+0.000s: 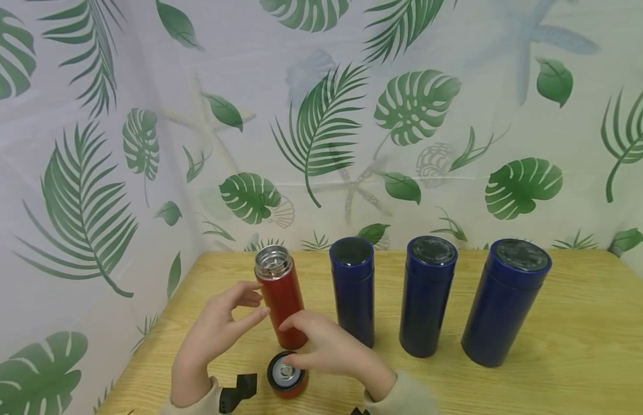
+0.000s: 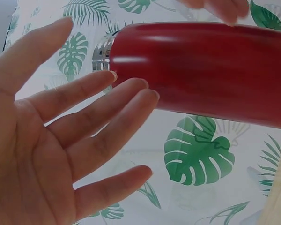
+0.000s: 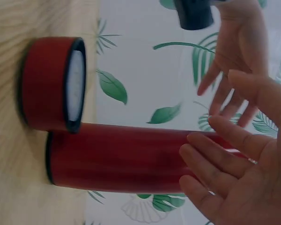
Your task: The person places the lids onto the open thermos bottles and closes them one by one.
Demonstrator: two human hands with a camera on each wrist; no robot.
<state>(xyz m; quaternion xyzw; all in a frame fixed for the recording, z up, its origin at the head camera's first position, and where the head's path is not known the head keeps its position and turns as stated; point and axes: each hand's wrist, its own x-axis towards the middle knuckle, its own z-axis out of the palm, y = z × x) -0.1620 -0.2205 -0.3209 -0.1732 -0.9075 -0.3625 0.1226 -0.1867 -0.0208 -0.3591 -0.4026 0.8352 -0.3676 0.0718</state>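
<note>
A red thermos [image 1: 283, 300] stands upright on the table, its lid off and its steel mouth bare. In front of it the red lid [image 1: 287, 374] lies with its inner side up. My left hand [image 1: 217, 328] is beside the thermos on the left, fingers spread and loosely bent, fingertips near its upper side. On the right, my right hand [image 1: 326, 346] is above the lid and in front of the thermos's lower part, its fingers relaxed. Both wrist views show the palms with nothing in them, close to the red body [image 2: 201, 70].
Three dark blue thermoses with lids on stand in a row to the right: a near one [image 1: 352, 294], a middle one [image 1: 428, 297] and a far-right one [image 1: 505, 302]. Behind the wooden table [image 1: 575, 334] hangs a leaf-patterned cloth [image 1: 321, 150].
</note>
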